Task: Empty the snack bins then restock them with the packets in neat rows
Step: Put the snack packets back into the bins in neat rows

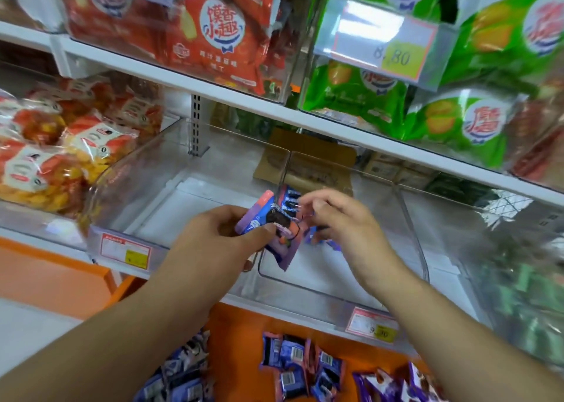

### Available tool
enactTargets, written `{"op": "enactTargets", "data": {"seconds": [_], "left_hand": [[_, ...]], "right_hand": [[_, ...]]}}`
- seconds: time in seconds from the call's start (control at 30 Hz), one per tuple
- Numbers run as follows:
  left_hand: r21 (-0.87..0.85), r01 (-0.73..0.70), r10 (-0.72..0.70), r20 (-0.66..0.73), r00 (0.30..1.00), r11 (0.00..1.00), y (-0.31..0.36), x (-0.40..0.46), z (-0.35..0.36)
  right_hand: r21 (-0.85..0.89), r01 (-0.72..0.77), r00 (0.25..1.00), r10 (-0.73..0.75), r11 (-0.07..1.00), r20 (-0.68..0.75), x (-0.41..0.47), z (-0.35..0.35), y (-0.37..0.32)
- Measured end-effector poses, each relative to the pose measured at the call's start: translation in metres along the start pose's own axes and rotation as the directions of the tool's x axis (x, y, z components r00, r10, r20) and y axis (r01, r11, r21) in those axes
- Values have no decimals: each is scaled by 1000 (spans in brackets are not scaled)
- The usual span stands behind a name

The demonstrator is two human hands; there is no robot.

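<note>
Purple snack packets point(268, 227) sit pinched in your left hand point(213, 236), just above the wall between two clear bins point(189, 194) that look emptied. Your right hand point(341, 218) pinches the bunch's far edge with curled fingertips. Peel one packet off, stand it against the back wall, and build the row forward. More packets point(302, 368) wait on the orange ledge point(238, 325) below.
</note>
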State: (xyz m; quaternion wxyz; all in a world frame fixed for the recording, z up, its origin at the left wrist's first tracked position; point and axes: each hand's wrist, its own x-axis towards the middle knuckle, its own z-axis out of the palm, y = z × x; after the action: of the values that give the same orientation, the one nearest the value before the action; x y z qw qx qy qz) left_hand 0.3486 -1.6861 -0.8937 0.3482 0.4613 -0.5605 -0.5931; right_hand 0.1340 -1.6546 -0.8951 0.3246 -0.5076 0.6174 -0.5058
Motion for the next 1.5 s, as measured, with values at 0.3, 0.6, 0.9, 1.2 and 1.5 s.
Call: {"op": "enactTargets", "data": {"seconds": [0.3,0.6,0.9,1.2,1.5], "left_hand": [[609,-319,342,81,936,726,-12,2,0],[735,-458,416,260,871,499,-28,11,-2],[722,-501,482,262,836,478,-37,15,-3],[729,-522,499,284,819,442,-34,2,-2],[579,-740,388,630,673,342,-58,-58,26]], "right_hand": [[-289,3,994,-34,957,-101,-11,-19,22],[-773,125,991,-120,621,64,47,-1,74],[-920,149,971,-230,363,67,71,4,93],[-877,43,984,-174,479,-46,41,-1,69],[-589,321,945,-292,742,147,-147,-28,25]]}}
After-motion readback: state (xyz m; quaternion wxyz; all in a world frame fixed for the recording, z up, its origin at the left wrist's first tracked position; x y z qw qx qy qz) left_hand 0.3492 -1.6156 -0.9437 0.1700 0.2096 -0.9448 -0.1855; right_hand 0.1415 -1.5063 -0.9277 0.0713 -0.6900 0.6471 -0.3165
